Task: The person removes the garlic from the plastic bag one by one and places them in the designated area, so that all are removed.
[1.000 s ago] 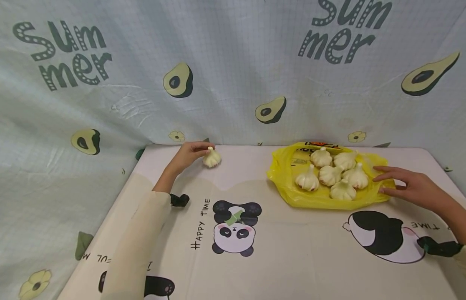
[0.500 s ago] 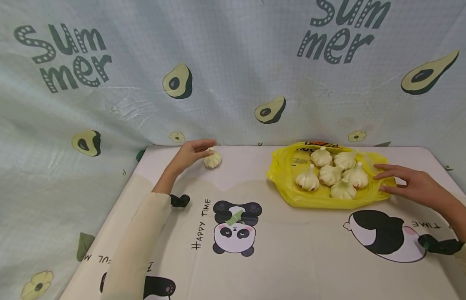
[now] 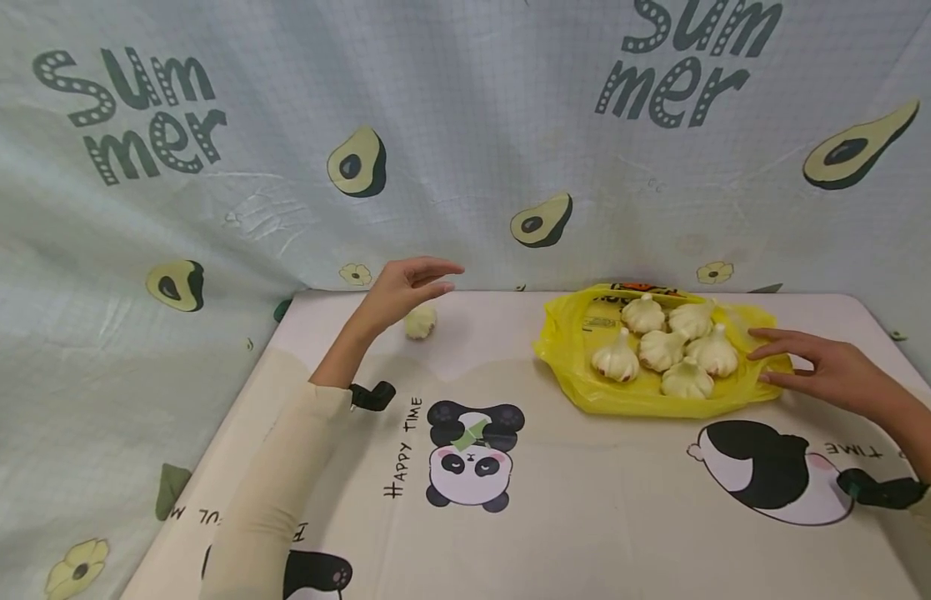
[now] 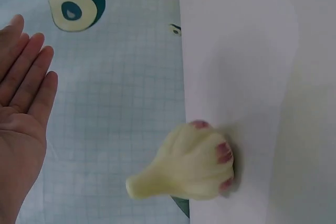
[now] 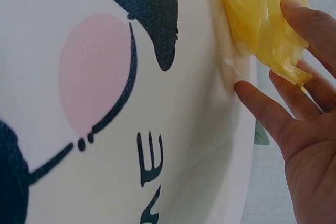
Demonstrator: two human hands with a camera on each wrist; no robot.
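A garlic bulb [image 4: 194,163] stands by itself on the table near its back edge; its top is partly hidden by the hand in the head view. Above it my left hand [image 3: 401,292] is raised with fingers extended and nothing in them. The left wrist view shows that palm apart from the bulb. To the right lies a yellow plastic bag [image 3: 566,379] with several garlic bulbs [image 3: 662,351] on it. My right hand [image 3: 825,373] is at the bag's right end, thumb and fingers spread about the crumpled plastic. Whether they touch it is unclear.
A pale tablecloth [image 3: 570,517] with printed pandas covers the table. Behind it hangs a light curtain [image 3: 450,108] with avocado prints, close along the back edge. Black straps [image 3: 881,492] sit at the wrists.
My left hand has let go of the lone garlic bulb and risen up and to the right. The bulb stays on the table. My right hand has hardly moved.
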